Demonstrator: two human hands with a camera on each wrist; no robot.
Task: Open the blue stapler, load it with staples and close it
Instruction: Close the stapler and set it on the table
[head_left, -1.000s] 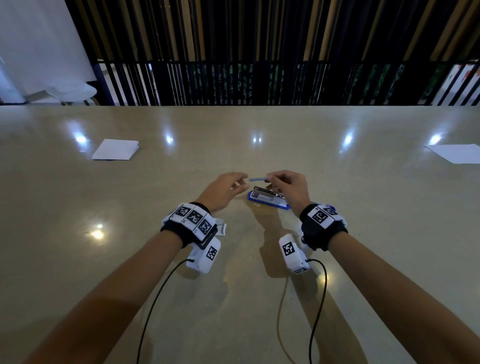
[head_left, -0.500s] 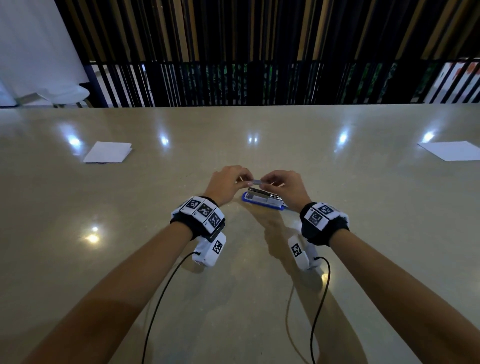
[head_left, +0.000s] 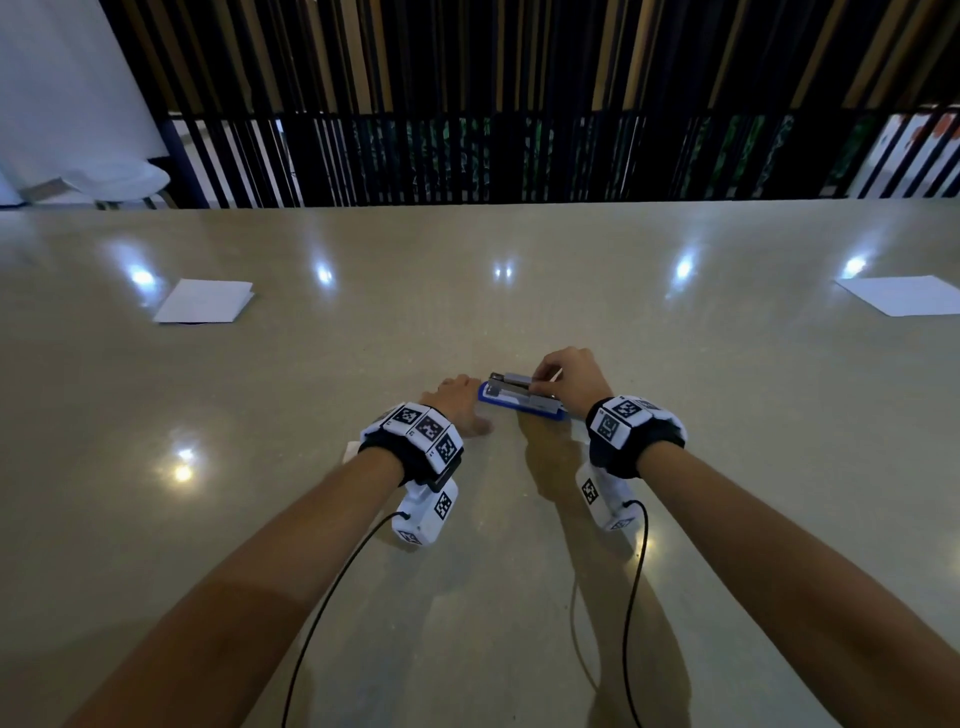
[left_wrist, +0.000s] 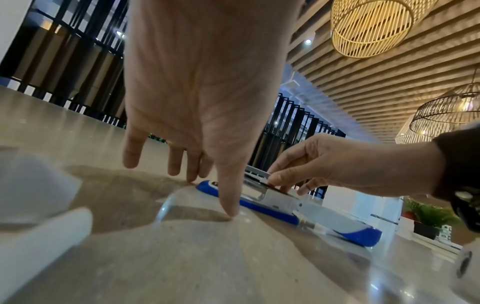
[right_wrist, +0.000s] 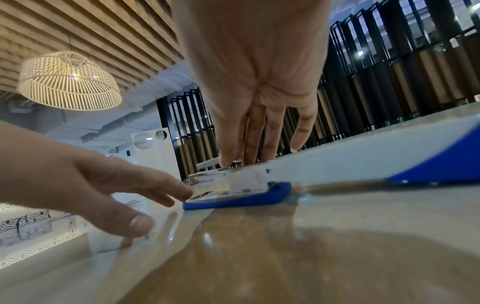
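Right hand (head_left: 570, 378) pinches staples (head_left: 519, 378) over open blue stapler (head_left: 521, 402); left hand (head_left: 457, 405) released, fingers spread, fingertips on table (head_left: 727, 415).

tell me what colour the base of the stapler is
Blue: the stapler base shows best in the right wrist view, under its metal staple channel.

Stapler (head_left: 521, 403): blue base, silver-grey metal magazine on top; in the right wrist view its opened lid (right_wrist: 389, 156) was pale grey with a blue tip. Table (head_left: 467, 597): glossy beige-tan, faintly speckled, with white light reflections. Wrist bands (head_left: 631, 431): black, carrying white blocks printed with black square-grid markers. Cables (head_left: 332, 582): black. Paper sheets (head_left: 205, 301) toward the far-left and far-right edges of the table: white. Screen behind the far edge (head_left: 467, 104): vertical black and brown slats. Lampshade (right_wrist: 68, 82): cream wicker lattice.
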